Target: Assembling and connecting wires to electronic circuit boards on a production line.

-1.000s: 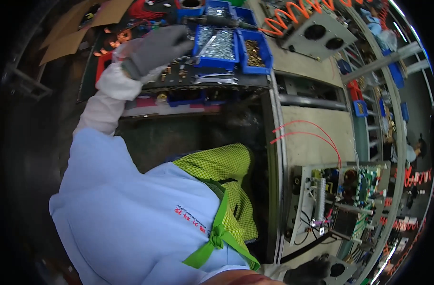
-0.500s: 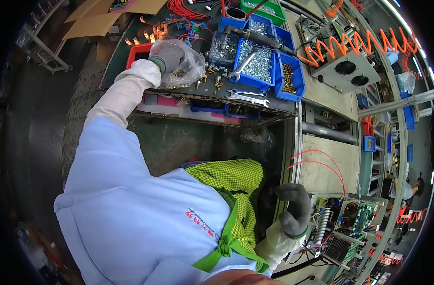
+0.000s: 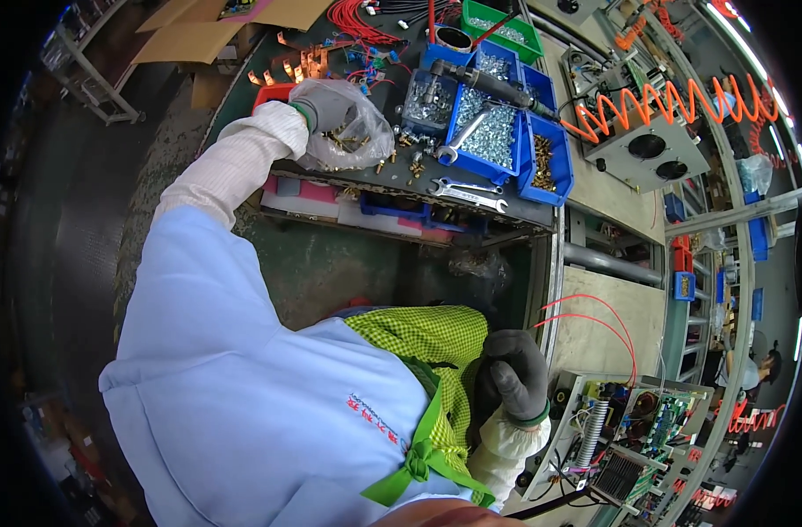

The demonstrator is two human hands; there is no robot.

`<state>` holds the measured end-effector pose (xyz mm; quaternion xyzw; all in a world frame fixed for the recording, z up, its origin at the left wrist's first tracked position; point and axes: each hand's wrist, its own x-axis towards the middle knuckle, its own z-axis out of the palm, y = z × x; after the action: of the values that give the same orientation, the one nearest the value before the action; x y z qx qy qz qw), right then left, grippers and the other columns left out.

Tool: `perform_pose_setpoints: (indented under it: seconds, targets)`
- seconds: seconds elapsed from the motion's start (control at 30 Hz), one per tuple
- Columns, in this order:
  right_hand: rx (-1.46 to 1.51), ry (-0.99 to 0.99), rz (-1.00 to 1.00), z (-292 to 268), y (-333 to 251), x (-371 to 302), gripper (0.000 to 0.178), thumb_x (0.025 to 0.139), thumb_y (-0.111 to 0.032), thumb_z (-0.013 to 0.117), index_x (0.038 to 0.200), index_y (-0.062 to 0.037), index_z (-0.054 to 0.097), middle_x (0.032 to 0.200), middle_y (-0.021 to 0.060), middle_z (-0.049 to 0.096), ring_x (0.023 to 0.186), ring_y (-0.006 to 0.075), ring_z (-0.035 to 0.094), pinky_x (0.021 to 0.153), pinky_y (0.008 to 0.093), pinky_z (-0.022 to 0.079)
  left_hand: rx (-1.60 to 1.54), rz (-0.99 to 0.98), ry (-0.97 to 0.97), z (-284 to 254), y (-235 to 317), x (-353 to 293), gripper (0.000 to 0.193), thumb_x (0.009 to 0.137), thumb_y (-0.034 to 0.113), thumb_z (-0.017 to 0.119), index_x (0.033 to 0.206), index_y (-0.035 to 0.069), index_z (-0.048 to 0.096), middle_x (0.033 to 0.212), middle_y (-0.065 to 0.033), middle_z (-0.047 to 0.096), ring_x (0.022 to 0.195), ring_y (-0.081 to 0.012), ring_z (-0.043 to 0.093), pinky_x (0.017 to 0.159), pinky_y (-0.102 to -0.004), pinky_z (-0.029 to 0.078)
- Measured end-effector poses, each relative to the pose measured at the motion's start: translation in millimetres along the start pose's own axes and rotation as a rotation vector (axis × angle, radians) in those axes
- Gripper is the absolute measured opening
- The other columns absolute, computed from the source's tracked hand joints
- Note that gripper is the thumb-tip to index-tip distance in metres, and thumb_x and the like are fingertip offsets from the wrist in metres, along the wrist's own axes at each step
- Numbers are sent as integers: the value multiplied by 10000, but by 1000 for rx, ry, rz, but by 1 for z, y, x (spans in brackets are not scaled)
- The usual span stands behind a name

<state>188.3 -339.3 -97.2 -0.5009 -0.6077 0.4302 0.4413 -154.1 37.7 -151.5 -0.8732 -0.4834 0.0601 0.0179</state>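
Observation:
My left hand (image 3: 327, 107), in a grey glove, reaches into the mouth of a clear plastic bag (image 3: 372, 145) on the dark worktable. Small brass bolts (image 3: 344, 140) show through the bag, and its film and the glove hide my fingertips. Down by my lap is my right hand (image 3: 520, 373), also grey-gloved, with its fingers curled and the thumb drawn in; what it may hold is hidden. Loose brass bolts (image 3: 417, 167) lie beside the bag. Two wrenches (image 3: 471, 195) rest at the table's front edge, and another wrench (image 3: 461, 139) lies across a blue bin of silvery fasteners (image 3: 493, 132).
A blue bin of brass parts (image 3: 544, 162) stands at the table's right corner, with a power driver (image 3: 493, 85) across the bins behind. Copper pieces (image 3: 309, 66) and red wires (image 3: 355, 19) lie farther back. An open electronic assembly (image 3: 625, 430) sits at my right.
My right hand has moved left toward my lap, its fingers drawn in more. My left hand stays at the bag. The whole view has shifted slightly.

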Motion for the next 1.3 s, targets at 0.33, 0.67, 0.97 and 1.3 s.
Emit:
perform_pose_setpoints:
  seconds: [0.33,0.67,0.97,1.3]
  targets:
    - [43,0,57,10,11,2,389,836,-322,641,929,48,566,976,138,568,846,197,541,767,296,426,-46,37,-159,-7,3,-1,274,706,124,651,976,141,696,994,-109,664,964,-275,627,783,-382,507]
    - [20,0,48,16,20,-1,342,853,-294,611,925,38,575,932,131,581,823,199,557,756,298,441,61,101,-136,-22,13,-11,291,754,67,585,1032,121,651,1023,-104,654,973,-287,616,830,-380,488]
    - [4,-18,8,25,25,4,327,860,-270,604,942,46,585,924,132,589,814,203,564,749,292,446,-30,246,86,-13,3,-17,274,747,73,584,1009,108,654,1002,-117,651,963,-314,608,827,-389,486]
    - [326,-83,107,51,44,33,378,925,-309,522,1099,27,523,951,115,581,792,154,552,718,279,455,-31,240,280,-49,19,-52,201,708,132,602,895,111,673,926,-92,655,884,-287,618,766,-388,479]
